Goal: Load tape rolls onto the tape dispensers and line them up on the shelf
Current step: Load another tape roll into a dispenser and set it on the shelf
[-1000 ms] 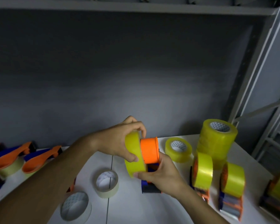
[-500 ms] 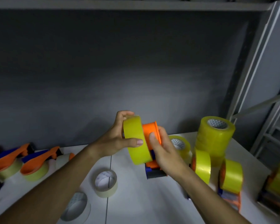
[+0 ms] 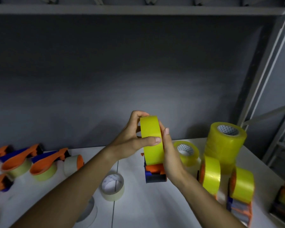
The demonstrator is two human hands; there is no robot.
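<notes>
Head view: near the centre of the frame the left hand (image 3: 130, 142) grips a yellow tape roll (image 3: 152, 140) standing on edge, fingers curled over its top and thumb lying across its outer face. The right hand (image 3: 170, 155) is held flat against the roll's right side, fingers straight and pointing up, palm pressing in. Directly below the roll, at 6 o'clock from it, the orange and blue body of a tape dispenser (image 3: 155, 174) shows, its base touching the white shelf (image 3: 155, 208); the hub is hidden behind the roll, so whether the roll is fully seated cannot be told.

At 3 o'clock from the hands a tall stack of yellow rolls (image 3: 225, 145) stands upright, with a single yellow roll (image 3: 186, 152) lying flat just beside it on the left. In front of the stack, towards 4 o'clock, two loaded dispensers (image 3: 211, 175) (image 3: 242, 188) stand side by side, each carrying a yellow roll on edge. A further one at the far right edge is blurred.

At 9 o'clock, along the left of the shelf, several orange and blue dispensers (image 3: 43, 163) lie with pale rolls on them. At 7 o'clock from the hands a cream tape roll (image 3: 113, 186) lies flat on the shelf, and another pale roll (image 3: 89, 213) lies partly hidden under the left forearm.
</notes>
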